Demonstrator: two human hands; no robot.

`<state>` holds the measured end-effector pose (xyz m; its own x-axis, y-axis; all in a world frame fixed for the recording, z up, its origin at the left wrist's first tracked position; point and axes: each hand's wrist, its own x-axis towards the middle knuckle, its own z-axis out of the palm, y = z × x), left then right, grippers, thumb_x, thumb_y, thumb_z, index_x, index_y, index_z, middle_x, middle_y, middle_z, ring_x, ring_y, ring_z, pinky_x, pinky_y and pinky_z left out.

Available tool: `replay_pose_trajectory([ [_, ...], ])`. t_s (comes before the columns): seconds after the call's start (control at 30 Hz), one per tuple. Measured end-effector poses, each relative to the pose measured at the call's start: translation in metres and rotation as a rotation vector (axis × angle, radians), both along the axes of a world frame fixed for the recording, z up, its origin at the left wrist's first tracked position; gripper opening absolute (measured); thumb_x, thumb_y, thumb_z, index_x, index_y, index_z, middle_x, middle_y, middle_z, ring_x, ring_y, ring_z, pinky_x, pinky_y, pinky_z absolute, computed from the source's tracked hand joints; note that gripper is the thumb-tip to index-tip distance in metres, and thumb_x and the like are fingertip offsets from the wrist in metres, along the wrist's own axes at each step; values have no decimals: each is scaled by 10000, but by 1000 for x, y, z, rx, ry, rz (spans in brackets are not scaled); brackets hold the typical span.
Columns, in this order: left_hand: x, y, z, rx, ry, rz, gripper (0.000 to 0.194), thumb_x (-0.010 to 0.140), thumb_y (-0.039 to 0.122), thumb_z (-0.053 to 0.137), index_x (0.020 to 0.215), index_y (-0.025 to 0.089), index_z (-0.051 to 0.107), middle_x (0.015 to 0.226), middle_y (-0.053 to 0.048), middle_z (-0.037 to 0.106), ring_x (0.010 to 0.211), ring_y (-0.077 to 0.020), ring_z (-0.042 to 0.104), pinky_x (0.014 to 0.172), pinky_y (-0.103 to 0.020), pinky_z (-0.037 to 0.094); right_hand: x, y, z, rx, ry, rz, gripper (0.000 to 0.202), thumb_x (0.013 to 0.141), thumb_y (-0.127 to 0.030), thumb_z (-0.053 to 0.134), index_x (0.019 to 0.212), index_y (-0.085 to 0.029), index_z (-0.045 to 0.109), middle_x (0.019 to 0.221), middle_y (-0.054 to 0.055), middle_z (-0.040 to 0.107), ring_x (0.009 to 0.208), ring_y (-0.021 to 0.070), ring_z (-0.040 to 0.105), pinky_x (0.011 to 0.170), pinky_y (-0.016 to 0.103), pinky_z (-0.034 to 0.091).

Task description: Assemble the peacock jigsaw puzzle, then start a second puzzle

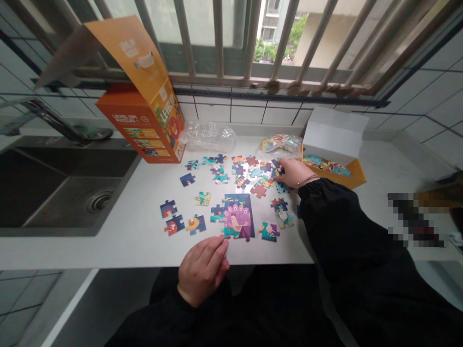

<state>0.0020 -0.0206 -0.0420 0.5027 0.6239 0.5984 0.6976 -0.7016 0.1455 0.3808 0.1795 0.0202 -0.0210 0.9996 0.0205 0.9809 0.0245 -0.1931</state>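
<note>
Near the counter's front edge, a partly joined jigsaw puzzle (237, 217) shows a purple peacock on dark blue. My left hand (204, 267) is closed, fingers pressed together, with its fingertips by the puzzle's lower left corner; whatever lies under them is hidden. Farther back on the right, my right hand (295, 172) has its thumb and fingers around a dark puzzle piece (276, 171) among other pieces. Several loose pieces lie about, including a dark blue piece (187, 180), a yellow-and-teal piece (203, 198) and a teal piece with pink (269, 232).
An orange puzzle box (144, 127) stands open at the back left, beside a sink (119, 202). Clear plastic packaging (209, 137) and a bag of pieces (281, 143) lie along the wall. An open yellow box (356, 173) holds more pieces behind my right forearm.
</note>
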Motion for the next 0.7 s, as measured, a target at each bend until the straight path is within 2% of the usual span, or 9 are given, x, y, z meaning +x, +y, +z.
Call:
replay_pose_trajectory([
  [0.07, 0, 0, 0, -1, 5, 1, 302, 1017, 166, 599, 1292, 202, 718, 1283, -85, 810, 1140, -249, 752, 985, -396, 573, 4, -2, 3, 14, 47, 21, 429, 801, -288, 855, 1219, -202, 799, 1044, 94, 801, 964, 255, 714, 870, 340, 523],
  [0.2, 0, 1, 1, 6, 4, -1, 299, 1012, 159, 600, 1283, 202, 718, 1267, -83, 815, 1123, -248, 754, 970, -389, 575, 10, -11, 7, 44, 152, -7, 190, 934, -324, 707, 1056, -229, 818, 877, 31, 769, 776, 187, 671, 721, 303, 486],
  [0.33, 0, 1, 1, 9, -2, -6, 305, 1007, 162, 609, 1288, 192, 722, 1271, -85, 813, 1134, -250, 749, 969, -393, 577, 5, -21, 13, 80, 555, -95, 289, 958, -482, 710, 1018, -206, 768, 809, 33, 754, 653, 156, 603, 601, 284, 441],
  [0.43, 0, 1, 1, 5, -7, -6, 308, 1004, 161, 612, 1288, 191, 726, 1276, -85, 812, 1134, -246, 749, 975, -393, 574, -13, -29, 17, -13, 875, -81, 371, 899, -558, 777, 990, -203, 720, 848, 55, 774, 657, 154, 621, 595, 281, 478],
  [0.5, 1, 1, 0, 6, -9, -8, 307, 1001, 159, 615, 1285, 187, 729, 1274, -86, 813, 1127, -247, 750, 976, -391, 572, -31, -33, 19, -105, 982, -22, 391, 864, -546, 817, 1041, -211, 720, 851, 46, 777, 675, 159, 647, 620, 286, 510],
  [0.63, 0, 0, -2, -13, -13, -2, 313, 998, 163, 624, 1291, 190, 731, 1277, -81, 812, 1142, -250, 743, 992, -394, 570, -73, -39, 19, -268, 963, 149, 418, 929, -479, 747, 1263, -227, 733, 798, 2, 756, 635, 159, 646, 611, 293, 508],
  [0.7, 0, -1, -2, -15, -13, -2, 320, 993, 162, 628, 1295, 187, 731, 1276, -84, 812, 1148, -251, 743, 990, -396, 574, -93, -40, 18, -270, 856, 218, 337, 960, -418, 702, 1225, -219, 765, 799, -5, 747, 632, 150, 629, 614, 288, 484],
])
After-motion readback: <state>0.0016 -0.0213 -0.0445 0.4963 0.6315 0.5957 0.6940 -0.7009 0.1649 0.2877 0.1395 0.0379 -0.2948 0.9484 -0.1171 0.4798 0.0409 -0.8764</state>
